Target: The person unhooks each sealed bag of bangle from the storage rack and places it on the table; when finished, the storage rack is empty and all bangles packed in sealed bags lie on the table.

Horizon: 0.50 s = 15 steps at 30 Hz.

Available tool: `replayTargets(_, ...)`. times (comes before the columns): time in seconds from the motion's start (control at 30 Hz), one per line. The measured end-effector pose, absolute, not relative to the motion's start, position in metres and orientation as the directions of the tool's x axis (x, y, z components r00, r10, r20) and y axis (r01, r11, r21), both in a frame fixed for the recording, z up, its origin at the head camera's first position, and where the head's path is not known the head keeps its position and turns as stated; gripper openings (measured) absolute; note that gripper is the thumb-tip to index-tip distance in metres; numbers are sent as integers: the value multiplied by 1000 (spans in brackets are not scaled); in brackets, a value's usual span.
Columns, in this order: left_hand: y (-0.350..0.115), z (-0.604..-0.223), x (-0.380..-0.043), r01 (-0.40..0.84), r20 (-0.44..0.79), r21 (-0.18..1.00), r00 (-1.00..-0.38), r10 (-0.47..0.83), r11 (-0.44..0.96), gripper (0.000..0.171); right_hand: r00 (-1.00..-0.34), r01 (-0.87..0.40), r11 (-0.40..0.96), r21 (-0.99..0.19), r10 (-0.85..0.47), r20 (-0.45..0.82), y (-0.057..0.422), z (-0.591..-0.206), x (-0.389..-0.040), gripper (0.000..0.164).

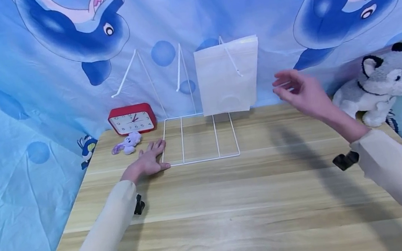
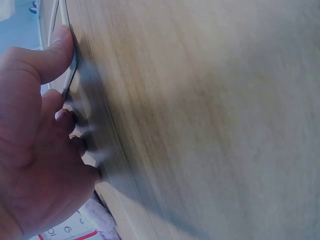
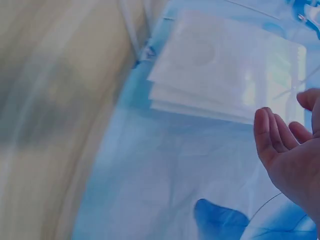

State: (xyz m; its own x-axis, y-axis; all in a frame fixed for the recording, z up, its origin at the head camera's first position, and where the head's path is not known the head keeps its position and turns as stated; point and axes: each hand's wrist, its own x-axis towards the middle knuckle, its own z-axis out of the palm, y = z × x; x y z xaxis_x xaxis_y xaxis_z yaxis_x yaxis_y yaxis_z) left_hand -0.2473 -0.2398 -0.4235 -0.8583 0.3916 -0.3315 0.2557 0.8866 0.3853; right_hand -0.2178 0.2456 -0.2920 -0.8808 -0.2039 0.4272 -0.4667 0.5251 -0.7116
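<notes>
A white wire rack [image 1: 183, 162] stands on the table, its slanted prongs rising at the back. White flat bags [image 1: 227, 77], several in a stack, hang from the rightmost prong; the right wrist view shows their layered edges [image 3: 200, 107]. My left hand [image 1: 149, 160] rests on the tabletop with fingers spread at the rack's front left corner. In the left wrist view its thumb [image 2: 57, 55] touches the wire. My right hand [image 1: 305, 92] is raised in the air to the right of the bags, apart from them, fingers loosely bent and holding nothing.
Behind the left hand are a red alarm clock [image 1: 132, 119] and a small purple plush toy [image 1: 129, 143]. A grey and white plush dog [image 1: 375, 85] sits at the back right. Blue cloth [image 1: 159, 12] with dolphins hangs behind the wooden table [image 1: 214, 225].
</notes>
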Motion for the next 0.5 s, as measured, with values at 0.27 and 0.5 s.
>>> replayTargets(0.27, -245, -428, -246, 259, -313, 389, -866, 391, 884, 91, -934, -344, 411, -844, -62, 351, 225, -268, -247, 42)
replayTargets(0.5, -244, -428, -245, 255, -311, 404, -865, 395, 878, 91, -964, -258, 263, -930, -1, 267, 213, -263, -266, 45)
